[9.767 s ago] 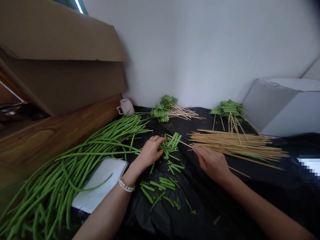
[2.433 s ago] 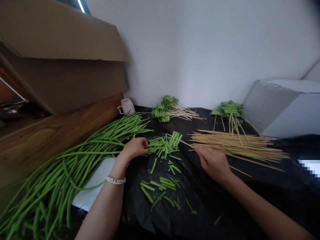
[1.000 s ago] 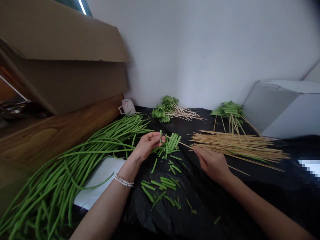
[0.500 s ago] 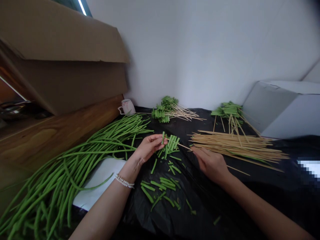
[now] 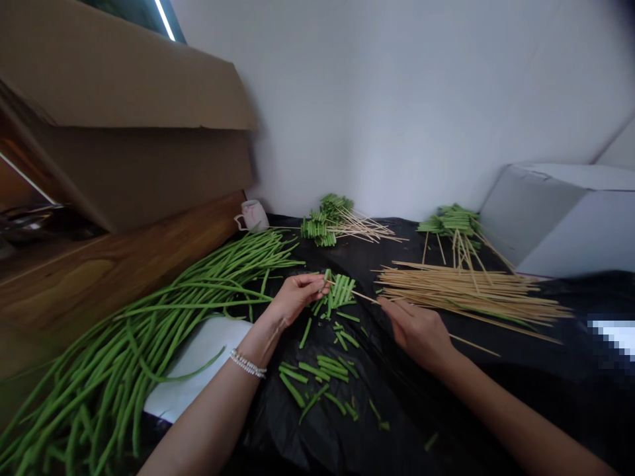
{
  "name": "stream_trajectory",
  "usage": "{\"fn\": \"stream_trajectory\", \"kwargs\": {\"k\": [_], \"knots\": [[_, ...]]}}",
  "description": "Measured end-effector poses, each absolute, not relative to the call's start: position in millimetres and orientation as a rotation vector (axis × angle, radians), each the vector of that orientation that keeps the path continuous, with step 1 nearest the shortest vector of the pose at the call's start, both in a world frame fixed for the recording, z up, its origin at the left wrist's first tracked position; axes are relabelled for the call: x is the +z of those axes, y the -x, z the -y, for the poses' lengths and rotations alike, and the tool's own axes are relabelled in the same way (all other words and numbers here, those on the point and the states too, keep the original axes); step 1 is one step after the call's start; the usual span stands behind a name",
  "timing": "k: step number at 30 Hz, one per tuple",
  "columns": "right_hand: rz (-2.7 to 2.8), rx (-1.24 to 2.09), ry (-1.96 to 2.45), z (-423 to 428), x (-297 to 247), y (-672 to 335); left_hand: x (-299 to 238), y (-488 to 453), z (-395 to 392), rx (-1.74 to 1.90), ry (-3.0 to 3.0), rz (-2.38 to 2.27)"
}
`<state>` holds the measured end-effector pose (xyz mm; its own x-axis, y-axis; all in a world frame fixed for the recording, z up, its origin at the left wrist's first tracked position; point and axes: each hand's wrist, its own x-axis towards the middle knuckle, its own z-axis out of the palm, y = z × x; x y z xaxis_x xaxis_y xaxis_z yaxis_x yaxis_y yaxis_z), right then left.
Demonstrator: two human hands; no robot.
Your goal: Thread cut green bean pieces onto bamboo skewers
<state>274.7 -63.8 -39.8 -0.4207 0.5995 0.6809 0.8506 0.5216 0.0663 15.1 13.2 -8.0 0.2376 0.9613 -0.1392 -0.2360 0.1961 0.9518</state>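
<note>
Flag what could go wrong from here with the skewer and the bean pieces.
1. The skewer tip points at the left hand, which pinches a bean piece; a slip could prick a finger.
2. The right hand grips the skewer well back from the threaded pieces, so the thin stick may flex and miss or split the piece.

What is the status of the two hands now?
Left hand pinches short green bean piece at thin wooden skewer tip. Right hand grips skewer. Loose cut bean pieces lie beneath.

White wall (image 5: 397,99), cardboard box (image 5: 124,132) on wooden ledge (image 5: 99,277), black sheet (image 5: 347,430), strip light (image 5: 159,10)
</note>
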Motion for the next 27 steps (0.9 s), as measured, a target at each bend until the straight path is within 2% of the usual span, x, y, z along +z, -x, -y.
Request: {"fn": "stream_trajectory", "kwargs": {"k": [9,27], "knots": [[2.160,-0.494,1.167,63.8,-40.4,-271.7,-2.2,-17.3,-11.4,1.099,-0.953,-0.935],[2.150,-0.537,1.138,70.4,-34.9,-268.3,-7.4,-20.1,-9.4,0.992,-0.853,-0.864]]}}
